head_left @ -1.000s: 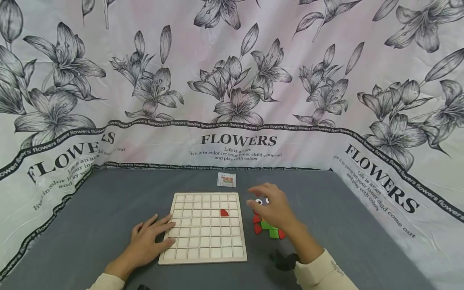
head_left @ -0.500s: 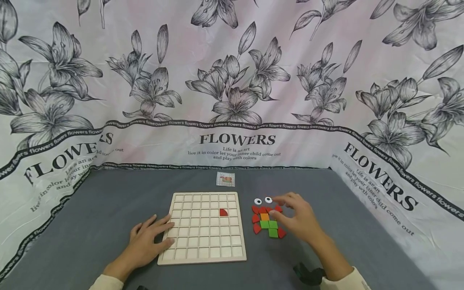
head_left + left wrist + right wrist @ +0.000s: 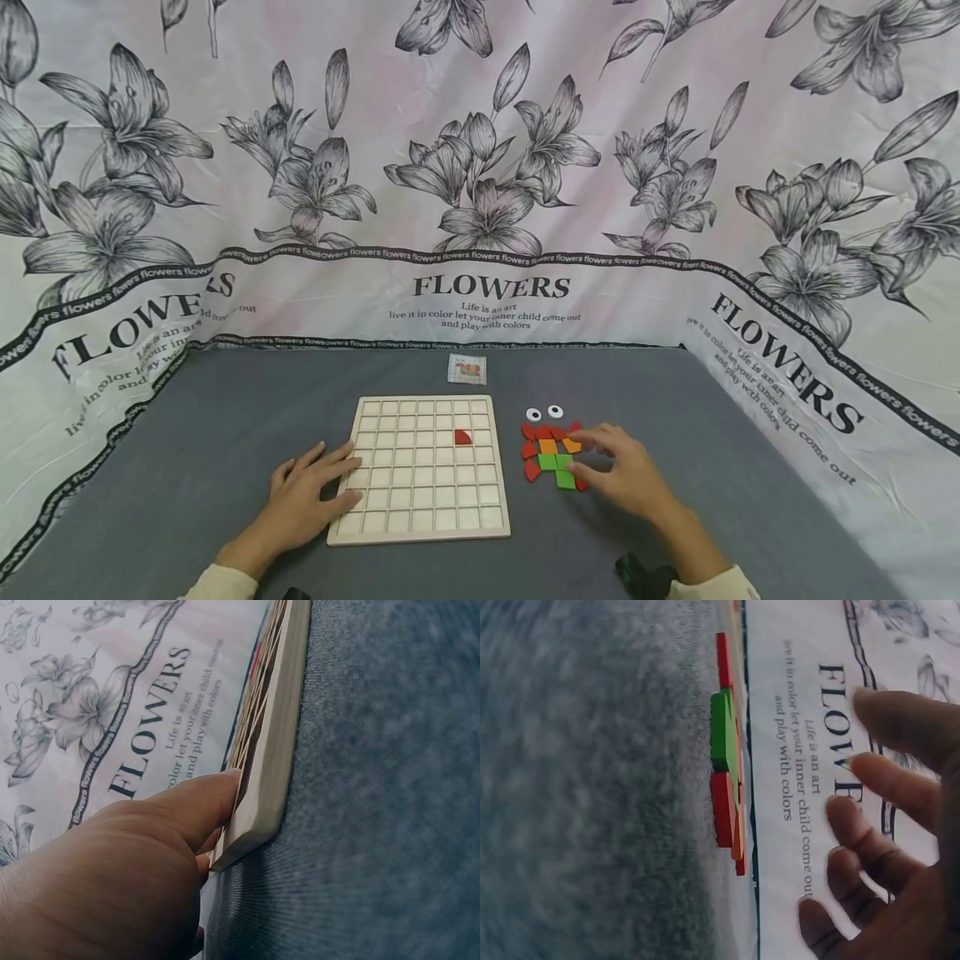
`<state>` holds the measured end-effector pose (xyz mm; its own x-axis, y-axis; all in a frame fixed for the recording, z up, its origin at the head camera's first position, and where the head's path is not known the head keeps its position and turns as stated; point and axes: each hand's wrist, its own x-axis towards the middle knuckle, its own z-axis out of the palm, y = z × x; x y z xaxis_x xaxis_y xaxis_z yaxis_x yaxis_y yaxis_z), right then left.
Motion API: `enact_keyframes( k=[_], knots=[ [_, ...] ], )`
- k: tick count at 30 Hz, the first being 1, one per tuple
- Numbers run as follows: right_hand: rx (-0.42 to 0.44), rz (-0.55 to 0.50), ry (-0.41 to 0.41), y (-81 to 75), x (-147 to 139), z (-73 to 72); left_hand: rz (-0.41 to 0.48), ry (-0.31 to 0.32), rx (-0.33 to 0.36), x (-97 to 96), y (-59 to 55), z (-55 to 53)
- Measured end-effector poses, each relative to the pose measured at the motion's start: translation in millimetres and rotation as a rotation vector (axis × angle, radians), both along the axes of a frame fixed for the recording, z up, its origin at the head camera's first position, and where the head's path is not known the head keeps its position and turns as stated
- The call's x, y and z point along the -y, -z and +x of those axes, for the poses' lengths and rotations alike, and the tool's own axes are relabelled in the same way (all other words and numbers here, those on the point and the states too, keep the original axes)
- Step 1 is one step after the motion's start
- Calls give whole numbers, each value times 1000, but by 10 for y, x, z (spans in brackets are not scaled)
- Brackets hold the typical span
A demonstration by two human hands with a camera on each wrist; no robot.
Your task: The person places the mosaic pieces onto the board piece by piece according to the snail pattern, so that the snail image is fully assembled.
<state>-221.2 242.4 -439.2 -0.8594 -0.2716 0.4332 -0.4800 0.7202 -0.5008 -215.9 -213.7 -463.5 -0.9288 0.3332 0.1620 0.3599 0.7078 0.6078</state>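
A pale wooden grid board lies on the grey cloth, with one red quarter-round piece in a cell at its upper right. My left hand rests along the board's left edge, its fingertips and thumb on the frame. Over the right side of a group of coloured pieces hovers my right hand, thumb and fingers apart with nothing between them. That group has red pieces, an orange square and green blocks. In the right wrist view, the fingers stand clear of the green block.
Two white eye discs lie just beyond the coloured pieces. A small printed picture card is behind the board. Flower-printed cloth walls in the back and sides of the grey tabletop.
My right hand has moved right, away from the eye discs, then slightly nearer to me beside the pieces, uncovering more of them. The left hand stays on the board's edge.
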Motion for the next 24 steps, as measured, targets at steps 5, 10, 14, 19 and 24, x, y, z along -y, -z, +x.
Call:
enact_keyframes(
  k=[5,10,14,19,24],
  knots=[
    [46,47,-35,123,-94,-40,1,4,-11,3,7,-17],
    [106,114,-81,183,-134,-62,-7,-3,-24,21,23,-27],
    [125,144,-108,185,-130,-53,-12,-5,-26,32,30,-25],
    [98,121,-119,171,-120,-33,-5,-7,-22,23,28,-23],
    [51,119,-49,170,-123,-3,-5,-6,-19,5,32,-24]
  ],
)
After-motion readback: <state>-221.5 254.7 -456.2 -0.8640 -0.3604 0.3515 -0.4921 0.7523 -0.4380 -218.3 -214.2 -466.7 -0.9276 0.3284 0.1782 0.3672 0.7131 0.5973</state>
